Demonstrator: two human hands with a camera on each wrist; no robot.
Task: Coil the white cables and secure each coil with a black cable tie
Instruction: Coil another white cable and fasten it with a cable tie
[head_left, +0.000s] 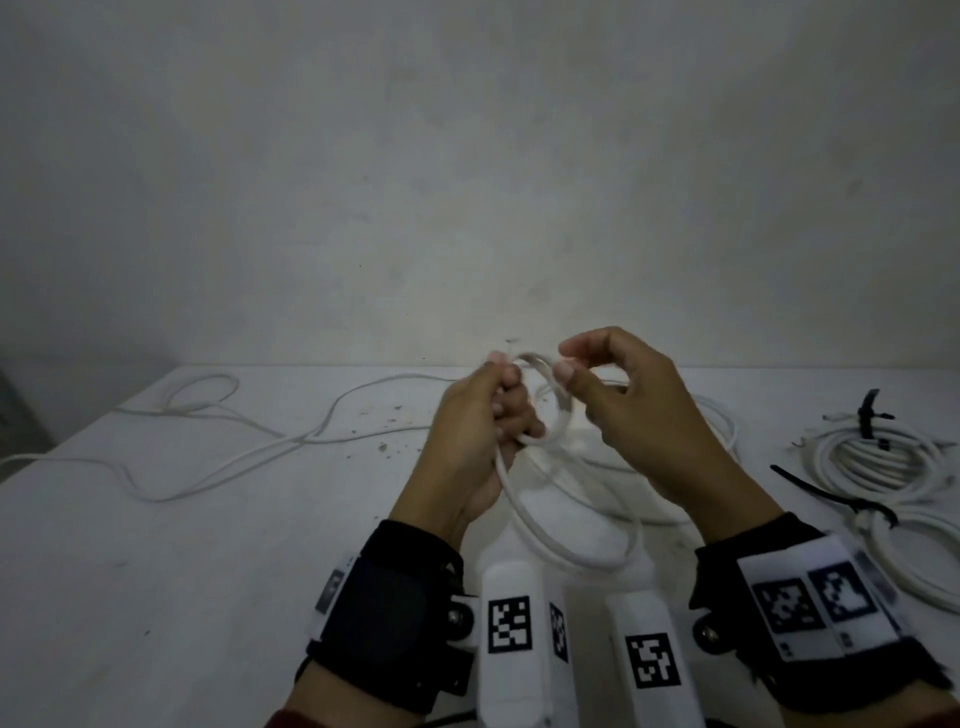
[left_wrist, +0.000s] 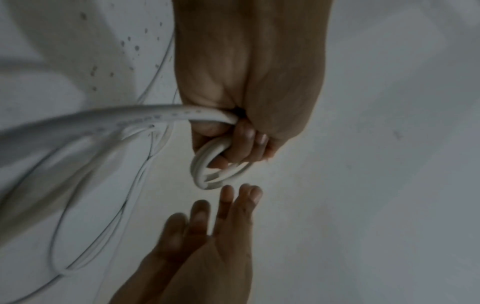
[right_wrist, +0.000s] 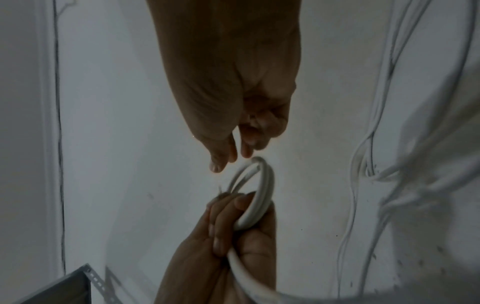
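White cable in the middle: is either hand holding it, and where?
The left hand grips the white cable where its small loops gather. The right hand holds nothing, its fingertips just short of the loop.

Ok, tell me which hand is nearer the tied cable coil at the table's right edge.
Right. The right hand is raised just left of the tied coil; the left hand grips the cable farther left.

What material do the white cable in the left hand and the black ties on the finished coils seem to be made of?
White cable: probably a plastic or rubber jacket with a smooth, matte finish; it bends into loops without creasing and carries faint printed lettering. Black ties: likely thin, flexible plastic; they are narrow strips with stiff free tails standing off the finished coils. The views are too dark to settle it.
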